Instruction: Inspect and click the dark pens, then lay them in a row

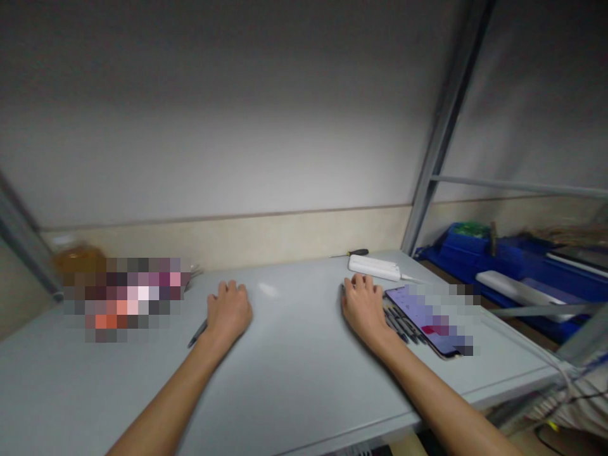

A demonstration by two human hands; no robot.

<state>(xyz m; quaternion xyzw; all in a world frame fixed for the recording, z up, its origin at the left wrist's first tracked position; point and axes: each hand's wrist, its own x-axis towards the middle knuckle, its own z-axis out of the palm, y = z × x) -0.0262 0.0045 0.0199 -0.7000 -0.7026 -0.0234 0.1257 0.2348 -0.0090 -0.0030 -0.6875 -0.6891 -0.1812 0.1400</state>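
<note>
My left hand rests palm down on the grey table, fingers curled forward and lying on the surface; a dark pen lies just beside its wrist. My right hand also lies palm down, fingers apart, right next to a row of several dark pens or tools and a phone with a lit screen. Neither hand holds anything.
A white oblong device and a small screwdriver lie behind my right hand near the wall. A blurred-out patch sits at the left. Blue trays stand on a shelf to the right, past a metal upright. Cables hang at the lower right.
</note>
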